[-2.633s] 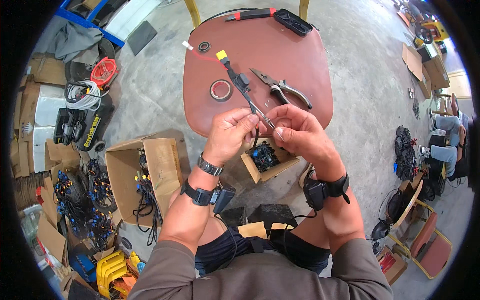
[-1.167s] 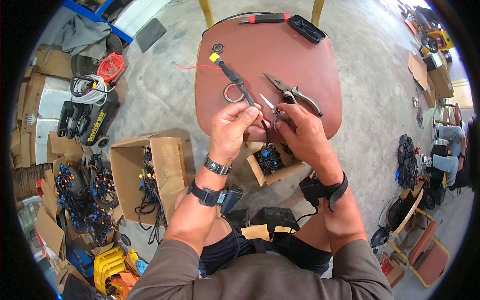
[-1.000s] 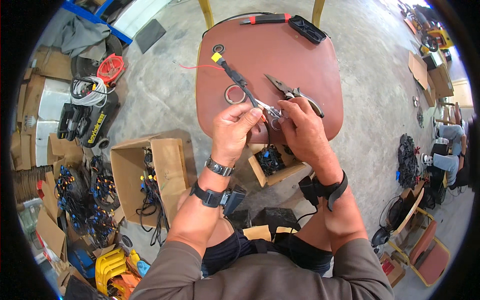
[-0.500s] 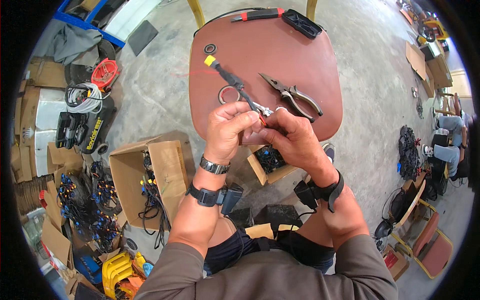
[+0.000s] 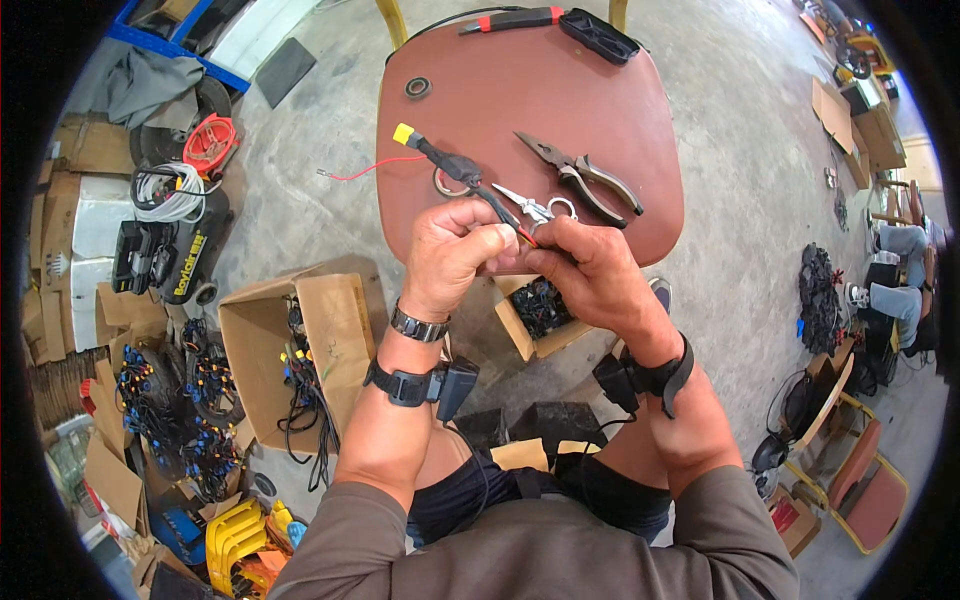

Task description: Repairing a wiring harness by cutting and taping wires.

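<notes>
A cable harness [image 5: 455, 168], wrapped in black with a yellow connector at its far end and a loose red wire to the left, passes between my hands above the chair seat. My left hand [image 5: 455, 238] pinches its near part with thumb and fingers. Close beside it, my right hand [image 5: 585, 260] pinches the thin red and black wire ends. Fingers hide the very tips. Silver scissors [image 5: 530, 205] lie on the seat just beyond my fingers, partly covered. Pliers [image 5: 580, 180] with grey handles rest to their right. A roll of tape [image 5: 441, 186] sits partly under the harness.
The reddish-brown chair seat [image 5: 520, 95] also carries a ring bearing [image 5: 417, 88], a red and black utility knife [image 5: 512, 20] and a black case [image 5: 598, 37]. Open cardboard boxes [image 5: 345, 330] with cables stand below left and under the seat. Bundled cables [image 5: 175, 410] lie further left.
The harness has swung slightly left and down, and its red wire now shows clearly. Both hands keep their pinch; the right has moved a little, uncovering more of the scissors.
</notes>
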The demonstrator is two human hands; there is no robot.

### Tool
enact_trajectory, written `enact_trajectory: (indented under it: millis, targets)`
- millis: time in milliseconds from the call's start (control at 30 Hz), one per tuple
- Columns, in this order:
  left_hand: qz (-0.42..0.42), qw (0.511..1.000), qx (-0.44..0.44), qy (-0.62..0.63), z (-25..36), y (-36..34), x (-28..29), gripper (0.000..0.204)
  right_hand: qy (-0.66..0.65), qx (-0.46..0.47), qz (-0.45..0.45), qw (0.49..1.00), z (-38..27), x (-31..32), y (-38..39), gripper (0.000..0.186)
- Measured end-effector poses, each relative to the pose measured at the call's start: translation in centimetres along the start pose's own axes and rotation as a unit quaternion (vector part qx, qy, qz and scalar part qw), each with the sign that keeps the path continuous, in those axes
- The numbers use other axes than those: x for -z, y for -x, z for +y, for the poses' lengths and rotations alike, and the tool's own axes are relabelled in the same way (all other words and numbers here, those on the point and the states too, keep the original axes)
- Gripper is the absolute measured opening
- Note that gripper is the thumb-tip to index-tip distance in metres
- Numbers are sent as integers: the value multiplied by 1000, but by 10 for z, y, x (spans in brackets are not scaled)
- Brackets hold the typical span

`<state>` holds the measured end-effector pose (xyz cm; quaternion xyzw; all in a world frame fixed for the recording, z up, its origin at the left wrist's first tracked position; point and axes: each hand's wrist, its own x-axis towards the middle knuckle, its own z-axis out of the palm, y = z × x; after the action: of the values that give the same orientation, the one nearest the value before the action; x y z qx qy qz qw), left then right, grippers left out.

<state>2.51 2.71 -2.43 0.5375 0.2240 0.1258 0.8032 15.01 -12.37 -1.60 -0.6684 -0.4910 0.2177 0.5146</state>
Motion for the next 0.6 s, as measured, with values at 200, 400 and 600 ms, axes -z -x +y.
enact_trajectory:
  millis: [200,400,600]
  targets:
    - [1,999,-30,13,-2,4,-5,8,5,-20,-20,1000,-7,3,1,10]
    - [49,985,-127,-107,-13,6,-18,11,-14,-28,-2,1000,-10,5,3,8]
    - [82,987,-132,-42,-14,5,-24,10,-82,-38,-6,996,-5,0,3,7]
